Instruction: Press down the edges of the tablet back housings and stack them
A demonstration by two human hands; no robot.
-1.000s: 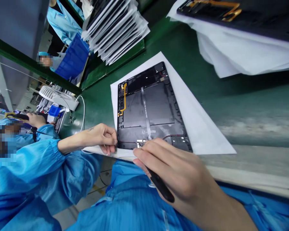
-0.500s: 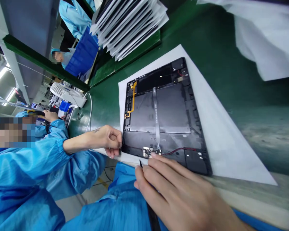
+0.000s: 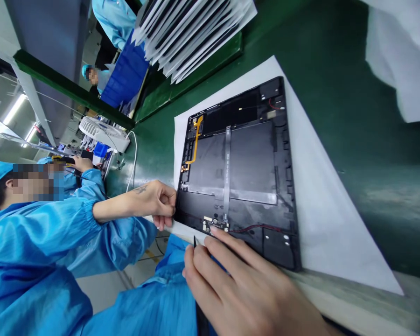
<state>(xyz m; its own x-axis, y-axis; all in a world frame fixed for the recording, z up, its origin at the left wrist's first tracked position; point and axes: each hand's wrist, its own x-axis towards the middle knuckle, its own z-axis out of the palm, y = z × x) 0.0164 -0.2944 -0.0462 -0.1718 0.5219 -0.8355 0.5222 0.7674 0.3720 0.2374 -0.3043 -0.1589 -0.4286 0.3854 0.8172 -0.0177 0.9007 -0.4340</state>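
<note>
An opened black tablet housing [image 3: 213, 158] lies on a white sheet [image 3: 336, 224]. Inside it are a dark flat battery panel, a grey ribbon cable [image 3: 227, 177], an orange flex cable [image 3: 195, 147], thin red wires and a small circuit board [image 3: 215, 225] by the near edge. My left hand [image 3: 159, 204] is closed on the housing's near left corner. At the near edge, my right hand [image 3: 245, 280] has a fingertip at the small board. Its thumb and fingers hold a slim black pointed tool [image 3: 195, 241], mostly hidden by the hand.
A stack of white-sleeved flat pieces [image 3: 196, 37] stands at the back on the green bench [image 3: 336, 93]. A white fan [image 3: 105, 133] with a cord, a blue bin [image 3: 126, 70] and a white sheet [image 3: 399, 60] are around. Co-workers in blue [image 3: 87, 186] sit at left.
The view has shifted slightly. My right hand and the black tool appear a little further left and lower. My left hand stays at the housing's corner, and both hands keep their holds.
</note>
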